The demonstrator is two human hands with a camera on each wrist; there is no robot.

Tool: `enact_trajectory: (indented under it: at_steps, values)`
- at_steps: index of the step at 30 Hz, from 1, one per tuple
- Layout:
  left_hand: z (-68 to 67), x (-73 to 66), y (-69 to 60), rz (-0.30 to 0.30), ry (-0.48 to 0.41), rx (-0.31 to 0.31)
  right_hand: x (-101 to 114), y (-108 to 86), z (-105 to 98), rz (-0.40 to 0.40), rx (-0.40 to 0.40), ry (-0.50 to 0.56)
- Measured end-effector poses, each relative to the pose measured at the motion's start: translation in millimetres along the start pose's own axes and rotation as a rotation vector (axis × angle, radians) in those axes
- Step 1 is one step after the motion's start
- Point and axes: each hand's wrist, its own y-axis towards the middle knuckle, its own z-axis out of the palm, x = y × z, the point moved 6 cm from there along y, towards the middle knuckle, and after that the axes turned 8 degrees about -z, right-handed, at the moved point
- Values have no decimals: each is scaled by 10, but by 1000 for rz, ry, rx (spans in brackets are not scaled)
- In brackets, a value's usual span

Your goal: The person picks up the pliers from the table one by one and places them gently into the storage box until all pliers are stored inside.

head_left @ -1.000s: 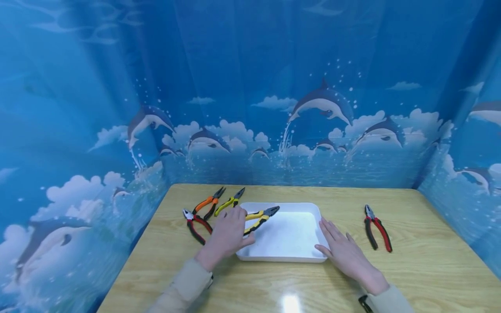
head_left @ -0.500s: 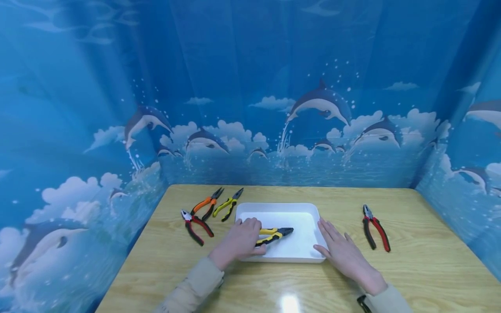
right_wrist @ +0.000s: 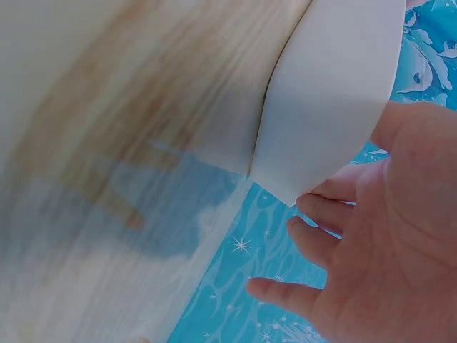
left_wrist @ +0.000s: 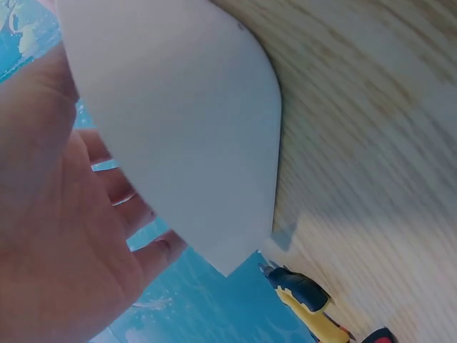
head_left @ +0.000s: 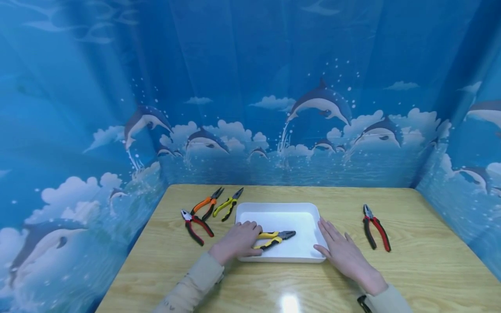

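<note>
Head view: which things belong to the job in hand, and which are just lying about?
Seemingly in the job:
white tray, right grip at its side
yellow pliers inside, at the left grip

Seemingly lying about:
orange pliers
lime pliers
red pliers at left
red pliers at right

We cannot see the yellow-and-black pliers [head_left: 275, 240] whole (the left hand [head_left: 240, 240] hides the handle ends); the frame crops both sleeves [head_left: 197, 280].
</note>
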Motion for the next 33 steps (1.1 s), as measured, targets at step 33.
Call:
enact_trajectory:
  at_steps: [33]
  values:
    - [-127,67,-105,111,-155,-28,26,8,-10,7,3,-22]
